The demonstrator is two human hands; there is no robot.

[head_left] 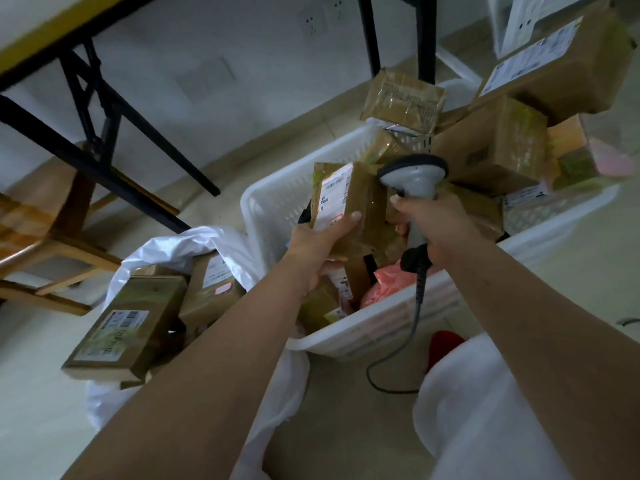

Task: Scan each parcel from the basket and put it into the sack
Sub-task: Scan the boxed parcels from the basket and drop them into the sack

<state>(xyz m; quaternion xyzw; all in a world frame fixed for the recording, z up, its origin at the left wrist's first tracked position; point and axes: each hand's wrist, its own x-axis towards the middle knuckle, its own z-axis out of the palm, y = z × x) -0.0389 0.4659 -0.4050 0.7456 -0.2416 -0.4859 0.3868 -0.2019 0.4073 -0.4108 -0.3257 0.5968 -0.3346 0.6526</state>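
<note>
Left hand (320,237) gripping parcel (346,199), label facing scanner (414,188) | right hand (431,220) gripping scanner, aiming | sack (166,251) waiting lower left

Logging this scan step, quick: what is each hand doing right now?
Left hand: grips a taped brown parcel.
Right hand: grips the grey barcode scanner.

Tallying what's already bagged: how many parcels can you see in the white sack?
2 in the white sack: a flat brown box lying at the front, and a labelled brown parcel standing behind it. Others may be hidden underneath.
</note>
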